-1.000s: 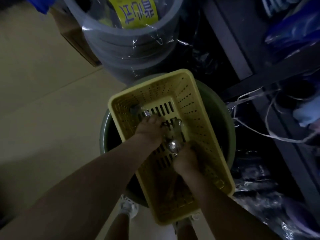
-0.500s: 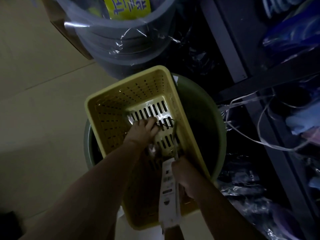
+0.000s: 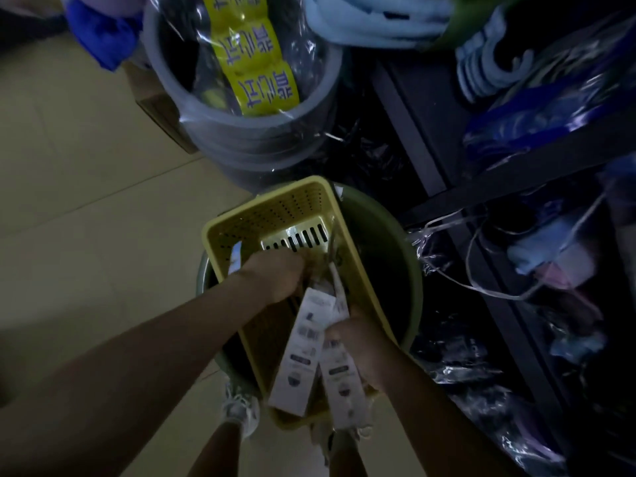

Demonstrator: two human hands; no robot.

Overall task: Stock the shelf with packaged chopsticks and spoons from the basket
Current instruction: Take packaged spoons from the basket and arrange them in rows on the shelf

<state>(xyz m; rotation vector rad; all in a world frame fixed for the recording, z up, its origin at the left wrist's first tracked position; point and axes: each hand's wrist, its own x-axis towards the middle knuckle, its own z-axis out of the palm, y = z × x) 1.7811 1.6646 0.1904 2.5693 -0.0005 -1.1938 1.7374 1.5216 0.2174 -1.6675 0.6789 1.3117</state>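
Note:
A yellow perforated basket (image 3: 292, 208) rests tilted on a green tub (image 3: 389, 256). My right hand (image 3: 358, 342) is shut on two long white-carded packages (image 3: 303, 352) that stick out toward me over the basket's near end. My left hand (image 3: 275, 275) is inside the basket, fingers closed around the far ends of the packages, where clear wrap and a metal utensil tip (image 3: 332, 247) show. Whether these are spoons or chopsticks is hard to tell in the dim light. Another small pack (image 3: 235, 258) leans on the basket's left wall.
A grey bucket stack (image 3: 261, 132) wrapped in plastic with a yellow label stands behind the basket. A dark shelf frame (image 3: 516, 173) with bagged goods and loose white string (image 3: 481, 287) fills the right side. Beige tiled floor (image 3: 86, 201) lies to the left; my shoes (image 3: 241, 411) are below.
One second ago both hands were down in the basket. My right hand has since drawn white packages toward me, first one, now two, and my left hand has closed on their far ends.

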